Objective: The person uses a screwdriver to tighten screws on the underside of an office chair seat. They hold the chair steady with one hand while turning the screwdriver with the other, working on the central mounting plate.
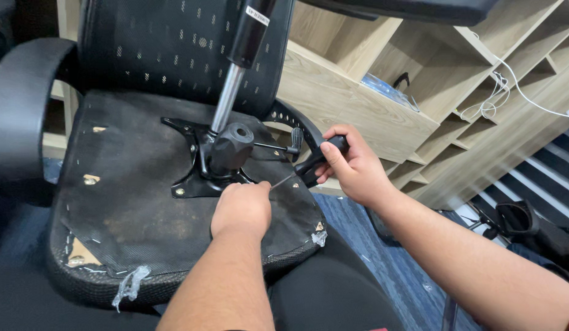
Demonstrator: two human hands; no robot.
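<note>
An upturned black office chair lies in front of me, its seat underside [131,202] facing up. A black metal mechanism plate [195,178] is bolted to it, with a gas cylinder [235,73] rising from a round hub [232,147]. My right hand [352,165] grips the black handle of a screwdriver [315,160], whose thin shaft points left toward the plate's near corner. My left hand [241,208] rests fisted on the seat underside at the screwdriver's tip, steadying it. The tip itself is hidden by my fingers.
The chair's armrest [21,104] curves at the left and its mesh back [174,43] stands behind. Torn fabric and tape hang at the seat's front edge [128,285]. Wooden shelving [419,104] with white cables [499,92] lies to the right on blue carpet [382,245].
</note>
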